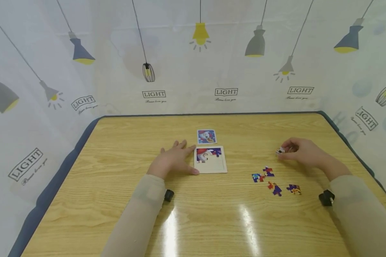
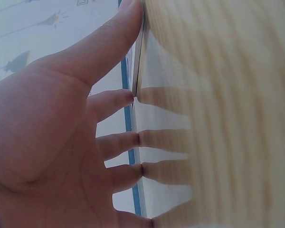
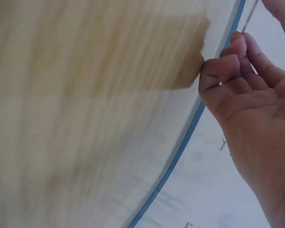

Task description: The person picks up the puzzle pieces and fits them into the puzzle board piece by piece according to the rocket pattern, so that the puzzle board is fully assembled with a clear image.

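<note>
My left hand (image 1: 174, 159) lies with spread, straight fingers at the left side of a white puzzle tray (image 1: 215, 165). Its thumb and index finger touch the tray's edge; in the left wrist view the other fingertips (image 2: 129, 176) rest on the tabletop. Joined pieces with a dog-like picture fill the upper left of the tray. Over on the right, my right hand (image 1: 303, 152) pinches a small whitish jigsaw piece (image 1: 280, 151) between thumb and fingers. The right wrist view shows this piece (image 3: 250, 17) edge-on as a thin line, with the other fingers curled beneath.
Several loose purple, red and yellow jigsaw pieces (image 1: 275, 188) lie between the tray and my right forearm. Behind the tray is a square picture card (image 1: 207, 136) with a white animal on blue. A lamp-printed curtain (image 1: 186, 96) surrounds the wooden table (image 1: 115, 200).
</note>
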